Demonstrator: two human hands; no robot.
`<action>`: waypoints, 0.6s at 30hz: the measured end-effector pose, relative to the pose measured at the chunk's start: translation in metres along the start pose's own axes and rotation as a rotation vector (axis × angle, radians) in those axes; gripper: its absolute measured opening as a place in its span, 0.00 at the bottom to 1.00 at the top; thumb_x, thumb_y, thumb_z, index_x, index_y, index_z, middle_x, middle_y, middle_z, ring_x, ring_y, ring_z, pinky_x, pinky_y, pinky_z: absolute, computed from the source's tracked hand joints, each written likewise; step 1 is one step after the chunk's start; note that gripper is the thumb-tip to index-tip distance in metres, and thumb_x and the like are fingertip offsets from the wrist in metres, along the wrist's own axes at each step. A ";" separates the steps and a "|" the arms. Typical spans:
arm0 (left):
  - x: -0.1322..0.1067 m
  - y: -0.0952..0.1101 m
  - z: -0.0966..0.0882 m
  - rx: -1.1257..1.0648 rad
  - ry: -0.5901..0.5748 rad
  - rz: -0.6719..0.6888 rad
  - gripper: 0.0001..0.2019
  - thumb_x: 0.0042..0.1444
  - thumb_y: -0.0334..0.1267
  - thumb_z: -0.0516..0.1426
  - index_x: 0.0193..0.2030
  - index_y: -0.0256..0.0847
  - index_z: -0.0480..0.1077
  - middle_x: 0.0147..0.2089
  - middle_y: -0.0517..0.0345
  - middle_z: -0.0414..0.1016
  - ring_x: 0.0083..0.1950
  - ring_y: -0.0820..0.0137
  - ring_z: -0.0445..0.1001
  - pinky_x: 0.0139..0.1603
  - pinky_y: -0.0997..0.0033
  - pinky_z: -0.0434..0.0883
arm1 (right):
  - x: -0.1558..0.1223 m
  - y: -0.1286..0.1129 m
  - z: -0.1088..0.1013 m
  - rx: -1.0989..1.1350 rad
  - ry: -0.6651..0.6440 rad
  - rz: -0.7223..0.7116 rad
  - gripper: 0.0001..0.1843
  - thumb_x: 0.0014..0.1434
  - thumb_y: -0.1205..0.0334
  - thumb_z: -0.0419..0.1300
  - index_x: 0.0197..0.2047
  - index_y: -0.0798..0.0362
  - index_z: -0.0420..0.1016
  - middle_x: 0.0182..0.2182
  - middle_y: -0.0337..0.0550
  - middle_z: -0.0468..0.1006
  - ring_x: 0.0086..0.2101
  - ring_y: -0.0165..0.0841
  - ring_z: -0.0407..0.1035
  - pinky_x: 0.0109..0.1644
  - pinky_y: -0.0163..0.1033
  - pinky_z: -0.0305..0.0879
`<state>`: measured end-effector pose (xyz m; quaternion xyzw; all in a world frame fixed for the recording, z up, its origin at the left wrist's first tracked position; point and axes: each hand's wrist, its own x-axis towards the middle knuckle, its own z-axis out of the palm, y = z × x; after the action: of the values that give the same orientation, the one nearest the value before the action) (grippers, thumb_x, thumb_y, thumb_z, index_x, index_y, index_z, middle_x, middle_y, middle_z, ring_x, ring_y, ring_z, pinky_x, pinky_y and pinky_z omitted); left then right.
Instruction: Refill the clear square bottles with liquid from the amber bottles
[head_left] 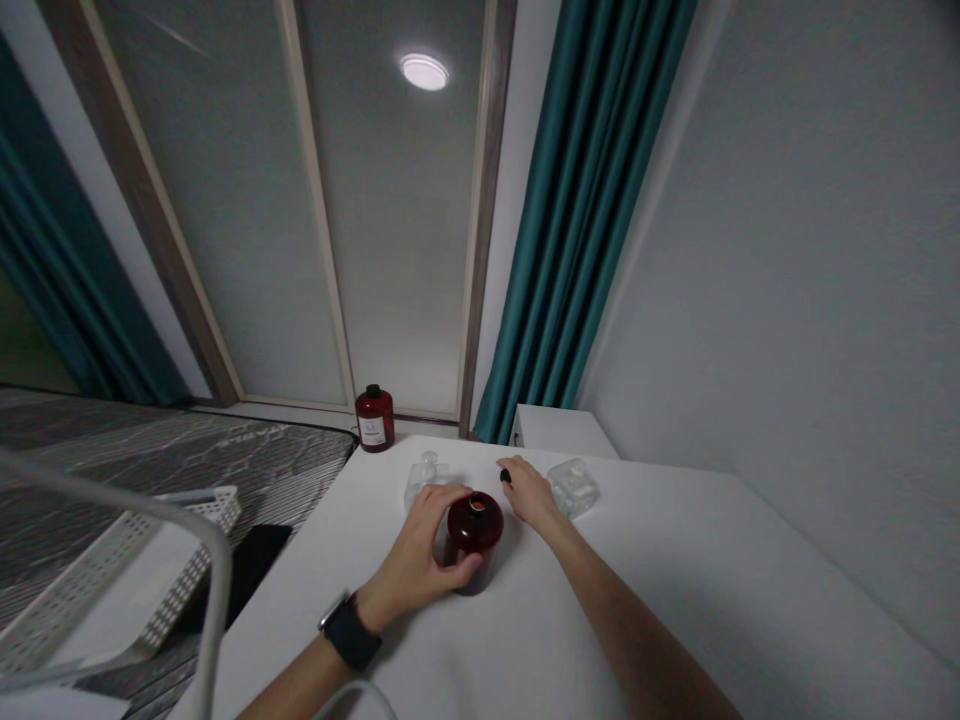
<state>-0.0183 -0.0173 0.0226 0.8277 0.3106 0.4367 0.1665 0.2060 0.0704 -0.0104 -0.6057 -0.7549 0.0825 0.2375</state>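
Observation:
My left hand (427, 550), with a dark watch on its wrist, is wrapped round a dark red-brown bottle (475, 524) that stands on the white table. The bottle's mouth is uncovered. To the right of it, my right hand (529, 490) is closed on a small black cap (505, 476), held in the fingertips above the table. A clear glass bottle (429, 466) with a round stopper stands behind my left hand and is partly hidden by it. Another clear glass piece (574, 486) lies just right of my right hand.
A second red-brown bottle (374, 418) with a black cap and white label stands at the table's far left corner. White plastic basket (161, 590) sits left of the table (555, 620). A pale curved tube (217, 580) crosses the lower left. Behind are a white cabinet (566, 430) and teal curtain (592, 200).

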 end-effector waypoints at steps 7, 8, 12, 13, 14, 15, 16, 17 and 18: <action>0.001 0.004 -0.001 -0.036 -0.011 -0.025 0.28 0.54 0.38 0.62 0.61 0.43 0.59 0.57 0.45 0.69 0.58 0.52 0.68 0.60 0.47 0.67 | -0.026 -0.008 -0.021 0.207 0.054 -0.204 0.24 0.57 0.77 0.58 0.55 0.50 0.75 0.47 0.47 0.76 0.51 0.40 0.69 0.59 0.50 0.66; 0.002 0.005 -0.002 -0.045 -0.012 -0.035 0.28 0.54 0.38 0.62 0.61 0.43 0.60 0.57 0.45 0.69 0.58 0.53 0.68 0.59 0.47 0.67 | -0.030 -0.010 -0.024 0.236 0.061 -0.223 0.24 0.57 0.77 0.58 0.54 0.49 0.75 0.46 0.46 0.76 0.50 0.40 0.69 0.58 0.49 0.67; 0.001 0.006 -0.001 -0.079 0.018 -0.052 0.27 0.53 0.36 0.62 0.60 0.43 0.61 0.56 0.45 0.70 0.57 0.54 0.69 0.58 0.48 0.68 | -0.051 -0.015 -0.036 0.336 0.073 -0.257 0.24 0.56 0.78 0.56 0.52 0.50 0.75 0.43 0.44 0.74 0.41 0.35 0.72 0.45 0.41 0.72; 0.001 0.006 -0.001 -0.084 0.023 -0.053 0.27 0.53 0.36 0.62 0.60 0.42 0.61 0.56 0.45 0.70 0.57 0.54 0.69 0.58 0.48 0.68 | -0.057 -0.015 -0.038 0.357 0.073 -0.262 0.24 0.56 0.78 0.55 0.52 0.50 0.76 0.42 0.43 0.73 0.38 0.33 0.72 0.43 0.39 0.72; 0.001 0.006 -0.001 -0.086 0.025 -0.052 0.27 0.53 0.36 0.62 0.60 0.42 0.62 0.56 0.45 0.70 0.57 0.54 0.69 0.59 0.47 0.68 | -0.063 -0.016 -0.040 0.376 0.078 -0.264 0.23 0.56 0.78 0.55 0.51 0.50 0.76 0.42 0.43 0.72 0.37 0.32 0.71 0.43 0.39 0.72; 0.001 0.005 0.000 -0.088 0.027 -0.054 0.28 0.53 0.35 0.62 0.60 0.42 0.62 0.56 0.45 0.69 0.57 0.54 0.69 0.59 0.47 0.68 | -0.068 -0.016 -0.041 0.392 0.086 -0.262 0.22 0.56 0.77 0.56 0.51 0.50 0.76 0.41 0.42 0.72 0.36 0.32 0.71 0.43 0.39 0.72; 0.001 0.005 0.000 -0.089 0.027 -0.055 0.28 0.52 0.35 0.62 0.60 0.42 0.62 0.56 0.45 0.69 0.58 0.54 0.69 0.59 0.47 0.67 | -0.073 -0.017 -0.042 0.406 0.096 -0.259 0.21 0.57 0.76 0.56 0.50 0.50 0.77 0.41 0.42 0.72 0.36 0.32 0.71 0.44 0.39 0.72; 0.001 0.005 0.000 -0.090 0.031 -0.059 0.28 0.52 0.35 0.62 0.60 0.42 0.62 0.57 0.45 0.69 0.58 0.54 0.69 0.59 0.47 0.67 | -0.077 -0.017 -0.042 0.422 0.111 -0.251 0.19 0.57 0.75 0.56 0.49 0.50 0.77 0.40 0.42 0.72 0.37 0.33 0.71 0.44 0.40 0.72; 0.001 0.005 0.000 -0.092 0.035 -0.064 0.28 0.52 0.34 0.62 0.60 0.42 0.62 0.57 0.45 0.70 0.58 0.54 0.69 0.59 0.47 0.67 | -0.081 -0.017 -0.043 0.441 0.134 -0.239 0.17 0.57 0.73 0.57 0.47 0.49 0.78 0.40 0.42 0.72 0.37 0.33 0.71 0.45 0.40 0.72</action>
<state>-0.0159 -0.0205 0.0260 0.8010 0.3194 0.4593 0.2130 0.2230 -0.0179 0.0137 -0.4500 -0.7675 0.1760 0.4213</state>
